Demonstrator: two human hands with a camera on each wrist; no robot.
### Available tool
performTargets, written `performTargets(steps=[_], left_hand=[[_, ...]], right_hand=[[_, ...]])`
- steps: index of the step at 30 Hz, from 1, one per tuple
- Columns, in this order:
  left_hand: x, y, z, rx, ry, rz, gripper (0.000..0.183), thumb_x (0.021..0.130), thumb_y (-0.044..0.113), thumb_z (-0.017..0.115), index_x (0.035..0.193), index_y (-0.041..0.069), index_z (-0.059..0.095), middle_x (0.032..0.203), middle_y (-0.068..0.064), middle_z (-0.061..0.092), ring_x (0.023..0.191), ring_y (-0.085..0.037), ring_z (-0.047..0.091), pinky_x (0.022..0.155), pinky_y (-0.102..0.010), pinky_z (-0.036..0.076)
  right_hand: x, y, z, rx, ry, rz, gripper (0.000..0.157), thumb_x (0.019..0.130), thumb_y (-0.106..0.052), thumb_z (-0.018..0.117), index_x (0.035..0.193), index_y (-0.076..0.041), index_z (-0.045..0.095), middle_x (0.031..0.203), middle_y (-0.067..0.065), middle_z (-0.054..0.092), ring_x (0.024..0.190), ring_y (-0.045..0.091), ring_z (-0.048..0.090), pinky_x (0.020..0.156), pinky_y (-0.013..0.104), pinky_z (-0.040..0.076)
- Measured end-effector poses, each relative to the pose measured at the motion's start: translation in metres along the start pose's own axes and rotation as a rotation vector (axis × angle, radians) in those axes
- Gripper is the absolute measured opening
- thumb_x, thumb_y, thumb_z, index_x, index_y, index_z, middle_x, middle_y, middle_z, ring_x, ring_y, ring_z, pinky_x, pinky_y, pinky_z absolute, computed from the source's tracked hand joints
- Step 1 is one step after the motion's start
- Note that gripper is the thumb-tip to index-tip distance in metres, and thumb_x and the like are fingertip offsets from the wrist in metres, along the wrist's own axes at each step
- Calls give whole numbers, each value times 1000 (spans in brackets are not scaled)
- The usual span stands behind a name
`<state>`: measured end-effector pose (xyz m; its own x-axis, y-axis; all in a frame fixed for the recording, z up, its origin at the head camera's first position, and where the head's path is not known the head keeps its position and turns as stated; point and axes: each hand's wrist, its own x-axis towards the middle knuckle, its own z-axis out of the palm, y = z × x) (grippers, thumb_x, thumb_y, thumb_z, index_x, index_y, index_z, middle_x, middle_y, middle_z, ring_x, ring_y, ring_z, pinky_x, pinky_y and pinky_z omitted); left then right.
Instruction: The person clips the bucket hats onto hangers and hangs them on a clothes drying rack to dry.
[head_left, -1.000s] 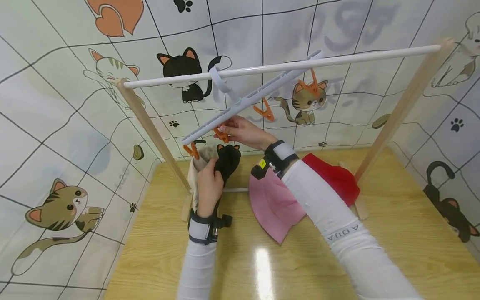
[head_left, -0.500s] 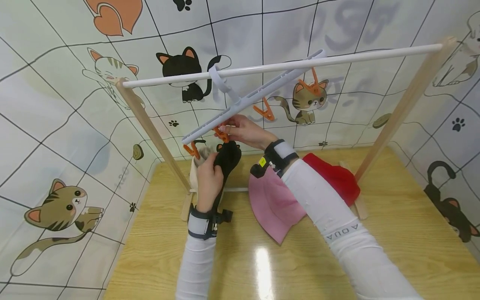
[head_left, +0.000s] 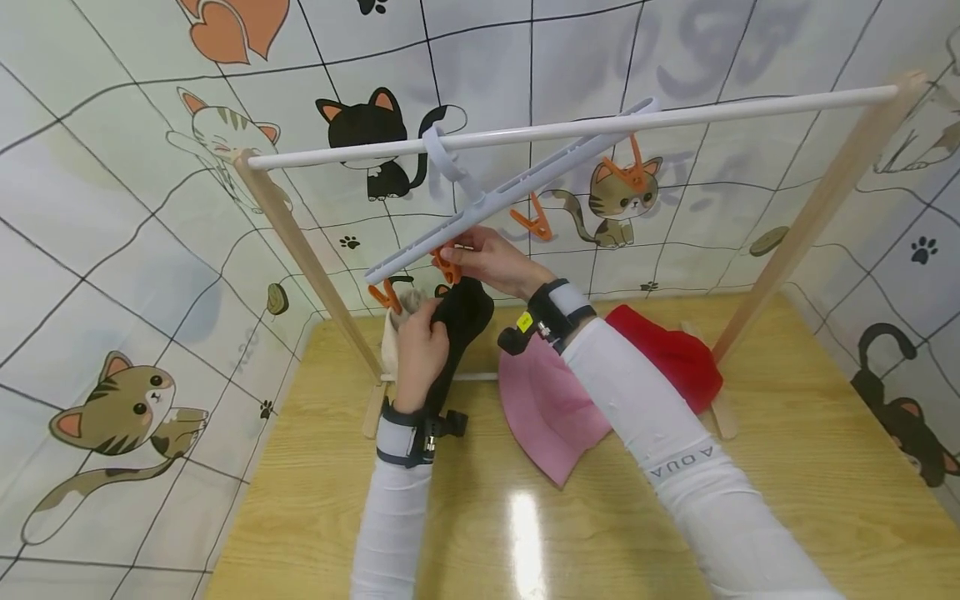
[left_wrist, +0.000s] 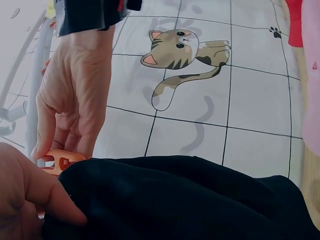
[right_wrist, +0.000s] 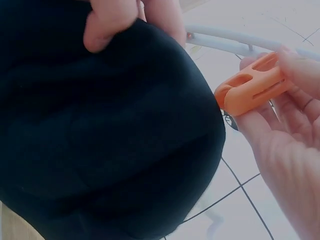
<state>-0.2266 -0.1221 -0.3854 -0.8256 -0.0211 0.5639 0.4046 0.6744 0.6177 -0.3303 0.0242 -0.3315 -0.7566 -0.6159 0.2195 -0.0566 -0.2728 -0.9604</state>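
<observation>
My left hand (head_left: 422, 350) pinches the edge of a black hat (head_left: 467, 310), its dark cloth hanging down beside the wrist. In the right wrist view, the hat (right_wrist: 115, 120) spreads wide with a rounded edge. My right hand (head_left: 491, 260) pinches an orange clothespin (head_left: 447, 265) that hangs from a pale blue hanger (head_left: 480, 208). The clothespin's nose is right at the edge of the black cloth. Left of it, a second orange clothespin (head_left: 386, 297) meets a beige hat (head_left: 392, 340), partly hidden behind my left hand.
The hanger hooks over a white rod (head_left: 712, 118) between wooden posts (head_left: 817, 221). Two more orange clothespins (head_left: 534, 220) hang on its right half. A pink bucket hat (head_left: 547, 408) and a red hat (head_left: 671, 358) lie on the wooden table (head_left: 300, 517), below my right forearm.
The left hand has raised the black hat up and slightly right, bringing its top close to the clothespin. The right hand keeps its pinch on the clothespin in nearly the same place.
</observation>
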Motion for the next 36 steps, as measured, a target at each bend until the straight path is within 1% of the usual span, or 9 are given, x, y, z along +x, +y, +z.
performTargets(steps=[3,5,10,14,18,25,28,31,36], left_hand=[[7,0,-2,-44,-39,-28,32,83,-10,45,109,-7,65,99,-24,66,83,-39,60,74,-51,46],[11,1,-5,-72,-72,-68,35,84,-9,44,111,-7,65,104,-23,66,90,-37,60,79,-50,46],[19,5,-12,-137,-125,-177,36,87,-6,43,114,-3,67,109,-20,65,96,-33,58,82,-46,45],[23,6,-17,-142,-130,-214,34,88,-5,44,111,-1,69,109,-18,64,99,-31,57,85,-44,44],[25,5,-21,-187,-123,-239,35,89,-7,41,109,-3,69,108,-19,65,99,-31,57,86,-44,45],[32,5,-26,-254,-108,-251,34,88,-8,40,103,-6,70,103,-21,66,94,-31,57,83,-42,45],[33,5,-27,-259,-102,-258,33,87,-9,40,102,-7,70,101,-21,66,93,-31,57,82,-41,45],[33,5,-28,-232,-113,-263,33,87,-7,41,102,-5,71,102,-19,66,93,-29,57,82,-41,45],[34,4,-27,-97,-166,-244,34,87,-3,43,106,1,70,106,-16,67,93,-29,58,82,-42,45]], right_hand=[[0,0,-1,19,-10,-9,19,96,7,48,113,3,57,101,10,60,95,23,58,99,42,42],[0,0,0,25,-11,-15,19,96,7,48,111,1,58,100,10,60,95,23,57,99,42,42],[0,-1,0,34,-27,-43,18,96,8,48,108,0,58,98,11,59,94,24,57,97,41,44],[0,-1,0,35,-15,-52,19,96,9,48,108,0,59,99,11,59,93,24,56,96,39,44],[0,0,0,41,-4,-49,20,95,9,49,109,-1,60,101,11,60,95,24,56,98,38,43],[1,0,2,15,19,-41,19,95,8,51,110,1,59,103,12,60,101,29,55,98,39,43],[2,1,1,-16,20,-40,19,95,7,52,112,2,59,104,12,60,101,28,55,97,38,44],[2,1,0,-22,10,-47,19,95,6,52,112,2,60,105,12,61,101,26,56,97,38,44],[3,4,-2,14,-39,-75,20,96,6,50,109,-2,62,103,10,64,100,25,55,95,36,44]])
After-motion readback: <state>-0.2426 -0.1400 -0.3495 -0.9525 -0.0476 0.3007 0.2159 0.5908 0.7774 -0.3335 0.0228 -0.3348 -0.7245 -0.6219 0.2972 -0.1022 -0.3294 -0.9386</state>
